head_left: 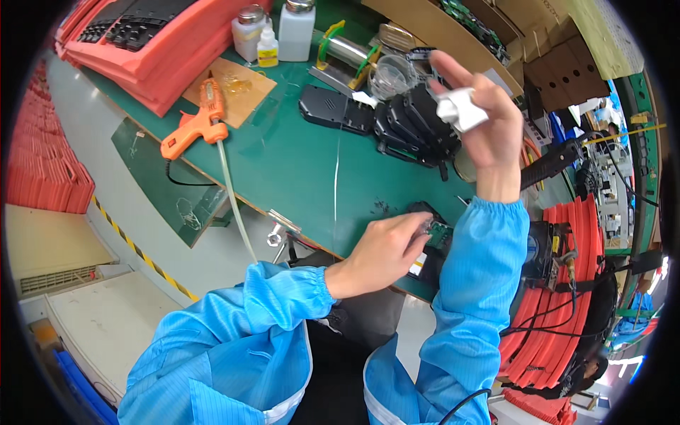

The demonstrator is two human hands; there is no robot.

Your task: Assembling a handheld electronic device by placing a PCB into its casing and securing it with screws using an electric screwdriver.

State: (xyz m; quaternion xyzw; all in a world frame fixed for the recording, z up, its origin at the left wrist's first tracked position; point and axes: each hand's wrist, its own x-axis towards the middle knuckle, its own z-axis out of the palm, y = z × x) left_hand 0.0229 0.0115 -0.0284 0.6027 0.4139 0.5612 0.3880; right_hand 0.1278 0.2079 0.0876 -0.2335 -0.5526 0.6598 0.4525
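Note:
My left hand [381, 253] is closed at the left end of a small black device with an exposed green circuit board [442, 232], thumb and fingers pinched together at its edge. A white label [418, 264] shows just below the fingertips. My right hand [498, 134] is raised over the right side of the bench, holding a crumpled white wipe [461, 110] against its fingers, with the index finger stretched out. Beside that hand lie several black handheld housings [418, 126] in a row. Part of the black device is hidden behind my right sleeve.
An orange hot glue gun [205, 120] rests at the left of the green bench [283, 170]. White bottles [296, 32], a solder wire spool [347, 51] and a clear round dish [392, 76] stand at the back. Red foam trays [142, 57] sit at left, more [559, 297] at right.

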